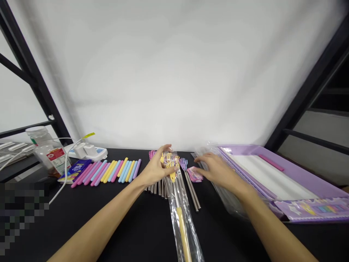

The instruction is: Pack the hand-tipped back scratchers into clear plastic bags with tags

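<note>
No legible text; jar label (56,157), purple box (313,209) print blurred.

Bright, even light washes the plain white wall (174,72), palest at twelve o'clock. The matte black desk (131,225) shows little shadow. Wide-angle bending slants the frame edges; a pixelated patch sits at eight o'clock.

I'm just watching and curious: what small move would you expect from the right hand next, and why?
Probably closing on a pink card. The right hand lies open, fingertips at the little stack, while the left hand grips the yellow scratcher at the mouth of the clear bag.
</note>
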Demonstrator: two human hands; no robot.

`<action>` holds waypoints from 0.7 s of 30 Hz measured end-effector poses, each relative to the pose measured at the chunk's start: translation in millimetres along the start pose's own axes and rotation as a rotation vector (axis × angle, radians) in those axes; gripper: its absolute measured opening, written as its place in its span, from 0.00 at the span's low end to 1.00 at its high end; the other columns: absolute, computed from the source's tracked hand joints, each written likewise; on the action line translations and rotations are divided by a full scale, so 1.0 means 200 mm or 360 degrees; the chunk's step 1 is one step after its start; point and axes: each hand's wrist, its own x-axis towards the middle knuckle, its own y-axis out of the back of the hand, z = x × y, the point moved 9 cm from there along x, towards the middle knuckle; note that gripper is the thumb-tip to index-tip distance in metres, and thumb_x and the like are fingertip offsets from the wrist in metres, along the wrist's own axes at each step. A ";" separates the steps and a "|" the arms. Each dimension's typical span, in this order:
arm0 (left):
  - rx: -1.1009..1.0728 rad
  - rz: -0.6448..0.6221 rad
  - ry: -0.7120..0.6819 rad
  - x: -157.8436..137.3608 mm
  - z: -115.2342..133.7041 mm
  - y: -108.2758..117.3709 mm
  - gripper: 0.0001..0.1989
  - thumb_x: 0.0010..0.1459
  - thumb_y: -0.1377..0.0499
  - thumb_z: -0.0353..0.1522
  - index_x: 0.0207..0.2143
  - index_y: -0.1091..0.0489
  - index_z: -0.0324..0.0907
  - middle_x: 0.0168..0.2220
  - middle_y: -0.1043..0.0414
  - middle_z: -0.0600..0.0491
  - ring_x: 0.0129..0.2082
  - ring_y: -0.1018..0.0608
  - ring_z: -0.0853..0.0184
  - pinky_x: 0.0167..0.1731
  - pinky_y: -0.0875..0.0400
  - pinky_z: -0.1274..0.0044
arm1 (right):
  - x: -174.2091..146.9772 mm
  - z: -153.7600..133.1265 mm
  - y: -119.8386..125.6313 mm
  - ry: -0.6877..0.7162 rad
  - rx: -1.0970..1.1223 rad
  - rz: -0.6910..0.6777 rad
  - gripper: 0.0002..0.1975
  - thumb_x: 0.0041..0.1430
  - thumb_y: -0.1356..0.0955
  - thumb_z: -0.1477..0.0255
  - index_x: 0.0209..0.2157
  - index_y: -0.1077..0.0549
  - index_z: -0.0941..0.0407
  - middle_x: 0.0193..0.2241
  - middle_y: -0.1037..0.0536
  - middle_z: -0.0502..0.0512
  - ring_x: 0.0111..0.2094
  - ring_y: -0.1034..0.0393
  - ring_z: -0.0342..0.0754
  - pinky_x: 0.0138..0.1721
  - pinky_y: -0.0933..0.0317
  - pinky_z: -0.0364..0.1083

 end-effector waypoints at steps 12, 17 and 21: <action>0.0052 -0.0260 0.0003 -0.02 -0.05 -0.12 0.36 0.52 0.35 0.36 0.62 0.45 0.51 0.61 0.42 0.47 0.20 0.38 0.82 0.20 0.37 0.80 | -0.01 0.09 -0.19 -0.0019 -0.0151 -0.0435 0.31 0.55 0.28 0.63 0.60 0.33 0.49 0.62 0.35 0.61 0.67 0.55 0.62 0.62 0.54 0.60; 0.0065 -0.0275 -0.0008 -0.03 -0.06 -0.14 0.35 0.53 0.35 0.36 0.61 0.45 0.52 0.60 0.41 0.45 0.19 0.37 0.83 0.18 0.39 0.81 | -0.01 0.09 -0.17 -0.0023 -0.0144 -0.0390 0.35 0.51 0.26 0.62 0.61 0.34 0.48 0.63 0.37 0.61 0.67 0.55 0.63 0.62 0.54 0.60; 0.0044 -0.0265 -0.0007 -0.03 -0.06 -0.14 0.36 0.53 0.35 0.37 0.62 0.45 0.52 0.60 0.42 0.44 0.19 0.36 0.83 0.18 0.39 0.81 | -0.02 0.08 -0.17 -0.0035 -0.0142 -0.0415 0.34 0.53 0.27 0.62 0.61 0.34 0.50 0.62 0.36 0.60 0.67 0.54 0.64 0.62 0.53 0.62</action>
